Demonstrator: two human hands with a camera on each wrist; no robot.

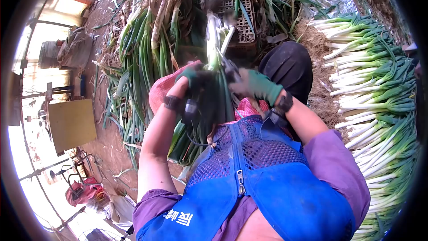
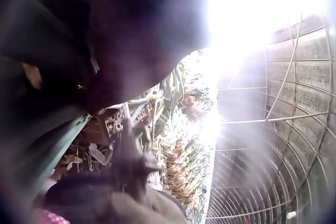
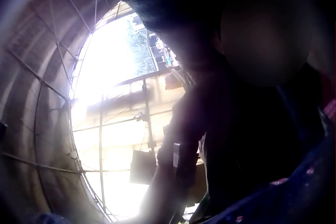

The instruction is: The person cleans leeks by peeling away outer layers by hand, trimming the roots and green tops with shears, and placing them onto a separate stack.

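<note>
In the head view, my left hand [image 1: 192, 76], in a green glove, grips a few green onions [image 1: 214, 58] at lap height. Their white root ends point away from me, and dark leaves hang down toward the vest. My right hand [image 1: 255, 85], gloved in green with greyish fingers, is motion-blurred just right of the stems. Its fingers reach up to the stalks; I cannot tell whether they pinch a leaf. The left wrist view catches the blurred grey fingers [image 2: 128, 155] of the right glove, with dark leaves at the left. Shadow hides the right hand's work in the right wrist view.
Trimmed green onions [image 1: 365, 98] lie in a long row on the right, roots toward me. Untrimmed ones [image 1: 145, 49] are heaped to the left. A plastic crate [image 1: 245, 15] stands ahead among loose leaves. My bent knee [image 1: 290, 64] is beside the right hand. A yellowish board [image 1: 71, 125] is far left.
</note>
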